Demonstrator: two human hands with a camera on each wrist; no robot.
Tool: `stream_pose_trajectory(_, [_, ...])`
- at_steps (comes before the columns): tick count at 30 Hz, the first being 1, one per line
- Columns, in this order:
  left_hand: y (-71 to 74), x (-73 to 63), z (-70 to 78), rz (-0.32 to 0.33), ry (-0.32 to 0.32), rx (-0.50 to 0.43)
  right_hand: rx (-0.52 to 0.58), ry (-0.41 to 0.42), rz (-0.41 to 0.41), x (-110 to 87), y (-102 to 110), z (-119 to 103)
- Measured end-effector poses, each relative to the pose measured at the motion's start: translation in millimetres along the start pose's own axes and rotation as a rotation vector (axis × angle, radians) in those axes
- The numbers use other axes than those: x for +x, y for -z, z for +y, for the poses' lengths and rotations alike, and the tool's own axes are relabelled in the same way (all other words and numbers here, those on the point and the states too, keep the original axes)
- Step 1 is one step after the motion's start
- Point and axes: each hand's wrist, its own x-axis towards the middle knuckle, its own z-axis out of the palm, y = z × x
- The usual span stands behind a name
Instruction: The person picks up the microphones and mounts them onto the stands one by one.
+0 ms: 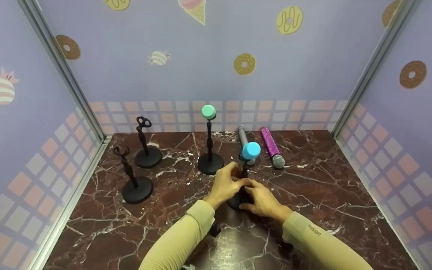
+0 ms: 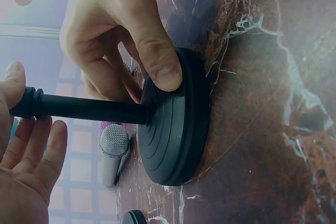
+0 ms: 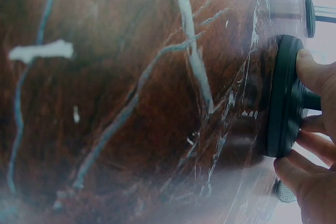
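Note:
A black microphone stand (image 1: 235, 203) with a bright blue rounded top (image 1: 251, 150) is in front of me, held by both hands. My left hand (image 1: 224, 184) has its thumb and fingers about the upper pole (image 2: 89, 107), seen in the left wrist view. My right hand (image 1: 264, 199) grips the round base, its thumb lying on the upper face of the base (image 2: 176, 124). In the right wrist view the fingers of that hand curl over the rim of the base (image 3: 283, 98), which is close over the marble table.
Behind stands another black stand (image 1: 210, 163) with a mint-green top. Two stands with bare ring holders, one rear (image 1: 148, 156) and one nearer (image 1: 137, 190), are on the left. A grey microphone (image 1: 242, 135) and a glittery purple microphone (image 1: 271, 144) lie at the back. Patterned walls enclose the table (image 1: 99, 225).

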Motion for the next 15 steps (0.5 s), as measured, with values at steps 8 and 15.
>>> stream_pose_trajectory(8, [8.1, -1.6, 4.4, 0.034, -0.033, 0.009, 0.040, -0.015, 0.007, 1.9, -2, 0])
stream_pose_trajectory(15, [13.8, 1.8, 13.6, 0.035, -0.094, 0.000, 0.155, -0.078, -0.009, 4.3, 4, -1])
